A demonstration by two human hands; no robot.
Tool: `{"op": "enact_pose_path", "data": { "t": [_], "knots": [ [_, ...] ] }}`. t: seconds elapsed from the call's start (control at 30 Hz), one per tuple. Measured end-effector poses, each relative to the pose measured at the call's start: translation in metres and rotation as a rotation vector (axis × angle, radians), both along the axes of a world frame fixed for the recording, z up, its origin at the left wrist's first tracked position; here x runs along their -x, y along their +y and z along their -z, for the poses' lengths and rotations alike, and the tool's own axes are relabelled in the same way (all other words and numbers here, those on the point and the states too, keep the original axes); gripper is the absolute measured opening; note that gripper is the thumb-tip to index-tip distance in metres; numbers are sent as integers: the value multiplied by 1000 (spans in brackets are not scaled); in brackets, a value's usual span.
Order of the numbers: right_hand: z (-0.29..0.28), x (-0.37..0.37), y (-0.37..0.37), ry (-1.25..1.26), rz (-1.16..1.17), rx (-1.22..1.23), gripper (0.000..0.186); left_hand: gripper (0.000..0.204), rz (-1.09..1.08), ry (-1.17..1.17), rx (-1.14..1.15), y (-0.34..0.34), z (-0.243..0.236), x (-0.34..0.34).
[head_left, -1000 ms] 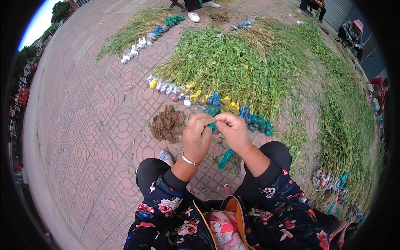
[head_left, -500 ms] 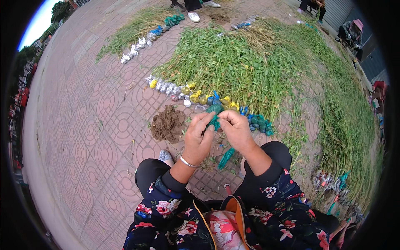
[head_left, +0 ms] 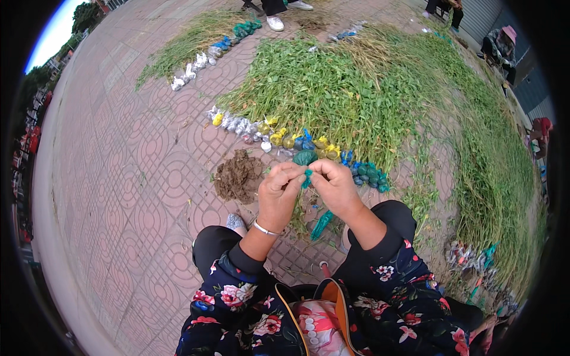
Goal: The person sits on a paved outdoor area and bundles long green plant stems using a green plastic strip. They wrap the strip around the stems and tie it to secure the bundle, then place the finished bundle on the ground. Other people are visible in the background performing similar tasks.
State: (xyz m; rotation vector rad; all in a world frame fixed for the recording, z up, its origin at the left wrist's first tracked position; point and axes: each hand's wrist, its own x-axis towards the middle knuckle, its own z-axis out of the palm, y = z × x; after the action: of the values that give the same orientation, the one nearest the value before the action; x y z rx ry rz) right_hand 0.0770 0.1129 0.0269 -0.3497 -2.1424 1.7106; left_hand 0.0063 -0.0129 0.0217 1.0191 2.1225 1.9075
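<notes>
Both hands meet in front of me at a green plastic bag (head_left: 305, 157) with a round, filled body. My left hand (head_left: 278, 193), with a silver bangle at its wrist, pinches one side of the bag's gathered end. From the other side my right hand (head_left: 337, 188) pinches it too, thumb and fingertips pressed together. A short green tail of the bag hangs between the fingertips. Just beyond lies a bundle of leafy green plants (head_left: 320, 89), their lower ends wrapped in small white, yellow, blue and green bags. Fingers hide the exact hold.
A heap of wet brown mud (head_left: 238, 177) sits left of my hands on the patterned paving. Flat green bags (head_left: 322, 225) lie between my feet. More plants (head_left: 504, 178) spread along the right. Other people sit at the far side, one in a pink hat (head_left: 509, 34).
My fingertips have drawn closer together around the bag's gathered end. The green tail shows shorter below them, and the left hand has shifted slightly.
</notes>
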Motion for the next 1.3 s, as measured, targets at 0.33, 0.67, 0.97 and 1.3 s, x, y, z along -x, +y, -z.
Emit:
{"op": "enact_pose_path", "data": {
  "t": [0.33, 0.67, 0.97, 1.3],
  "knots": [
    [1, 0, -1, 3, -11, 36, 8, 9, -18, 36, -15, 1, -2, 0],
    [8, -1, 3, 18, -31, 165, 8, 11, 0, 270, 30, 2, -3, 0],
    [-4, -1, 3, 5, -29, -98, 5, 16, -2, 93, 65, 0, 0, 0],
    [-3, -2, 9, -17, -84, -289, 7, 27, 143, 22, 147, -5, -1, 12]
  ]
}}
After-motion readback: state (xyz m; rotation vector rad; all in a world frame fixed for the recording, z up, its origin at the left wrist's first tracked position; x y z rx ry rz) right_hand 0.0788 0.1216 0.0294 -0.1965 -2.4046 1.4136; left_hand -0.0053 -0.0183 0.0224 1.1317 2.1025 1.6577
